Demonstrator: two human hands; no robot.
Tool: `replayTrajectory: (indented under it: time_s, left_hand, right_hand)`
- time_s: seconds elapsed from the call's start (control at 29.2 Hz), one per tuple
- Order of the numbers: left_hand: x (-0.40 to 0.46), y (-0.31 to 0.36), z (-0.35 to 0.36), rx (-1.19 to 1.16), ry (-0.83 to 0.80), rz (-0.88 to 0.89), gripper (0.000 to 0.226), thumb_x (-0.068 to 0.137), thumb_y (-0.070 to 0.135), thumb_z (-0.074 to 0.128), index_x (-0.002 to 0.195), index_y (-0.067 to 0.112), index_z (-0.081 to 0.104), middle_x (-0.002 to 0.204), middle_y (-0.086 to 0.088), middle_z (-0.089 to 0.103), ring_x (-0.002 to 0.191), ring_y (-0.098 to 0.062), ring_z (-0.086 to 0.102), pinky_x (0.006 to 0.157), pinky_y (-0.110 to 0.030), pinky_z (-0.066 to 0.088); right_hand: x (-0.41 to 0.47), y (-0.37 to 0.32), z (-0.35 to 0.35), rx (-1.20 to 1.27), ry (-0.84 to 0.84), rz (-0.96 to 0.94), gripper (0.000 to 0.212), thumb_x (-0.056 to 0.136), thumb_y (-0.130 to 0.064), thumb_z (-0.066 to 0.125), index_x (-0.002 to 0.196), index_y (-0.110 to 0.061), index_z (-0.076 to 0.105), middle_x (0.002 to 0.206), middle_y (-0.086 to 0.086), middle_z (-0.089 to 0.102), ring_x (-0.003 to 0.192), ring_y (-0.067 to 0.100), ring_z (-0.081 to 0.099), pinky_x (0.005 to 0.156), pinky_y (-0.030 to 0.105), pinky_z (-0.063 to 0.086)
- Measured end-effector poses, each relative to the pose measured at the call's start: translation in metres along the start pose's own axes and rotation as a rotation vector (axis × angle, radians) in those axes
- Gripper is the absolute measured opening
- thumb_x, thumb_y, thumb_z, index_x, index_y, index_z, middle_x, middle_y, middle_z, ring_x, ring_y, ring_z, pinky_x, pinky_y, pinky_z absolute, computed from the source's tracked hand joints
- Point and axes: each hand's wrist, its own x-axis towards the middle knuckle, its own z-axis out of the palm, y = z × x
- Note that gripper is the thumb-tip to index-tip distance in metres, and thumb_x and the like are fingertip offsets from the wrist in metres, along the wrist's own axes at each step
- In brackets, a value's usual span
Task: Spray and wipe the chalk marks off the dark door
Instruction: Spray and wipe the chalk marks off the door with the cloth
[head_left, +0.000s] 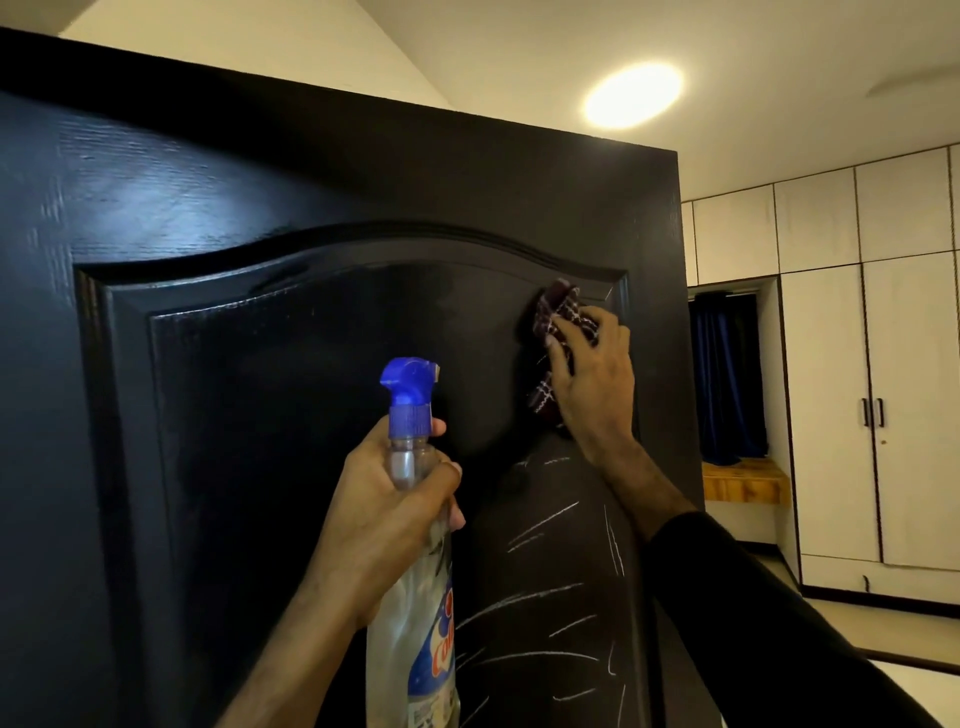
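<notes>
The dark door fills the left and middle of the view, with a raised arched panel. White chalk marks streak the lower right part of that panel. My left hand grips a clear spray bottle by its neck, its blue nozzle pointing right. My right hand presses a dark red checked cloth flat against the panel's upper right corner. The panel around and left of the cloth looks wet and free of chalk.
The door's free edge stands at the right. Beyond it are white wardrobe doors, a blue curtain, a wooden ledge and a ceiling light.
</notes>
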Motion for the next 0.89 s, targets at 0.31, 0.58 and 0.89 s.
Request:
replayTrajectory:
  time_s: [0.31,0.58,0.89]
  left_hand:
    - [-0.002,-0.002,0.0,0.017,-0.011,-0.01,0.035,0.091,0.011,0.067,0.117,0.032,0.058,0.073,-0.01,0.074,0.068,-0.024,0.076,0.068,-0.031,0.059]
    - [-0.008,0.004,-0.007,-0.022,-0.01,-0.008,0.034,0.091,0.01,0.067,0.117,0.03,0.058,0.072,-0.005,0.073,0.067,-0.024,0.075,0.075,-0.041,0.06]
    - [-0.013,0.007,-0.013,-0.023,0.003,-0.021,0.035,0.092,0.009,0.066,0.118,0.03,0.058,0.072,-0.006,0.072,0.067,-0.025,0.075,0.078,-0.045,0.061]
  right_hand:
    - [-0.095,-0.045,0.012,0.044,-0.123,-0.627,0.034,0.098,-0.033,0.062,0.126,-0.015,0.069,0.136,0.014,0.05,0.101,0.024,0.051,0.073,0.035,0.049]
    - [-0.031,0.02,0.003,-0.019,-0.024,-0.171,0.034,0.099,-0.031,0.063,0.128,-0.014,0.066,0.136,0.015,0.052,0.109,0.029,0.056,0.086,0.041,0.055]
    - [-0.079,0.017,0.005,-0.02,-0.096,-0.293,0.037,0.101,-0.033,0.055,0.131,-0.014,0.064,0.141,0.015,0.049,0.114,0.029,0.056,0.095,0.039,0.05]
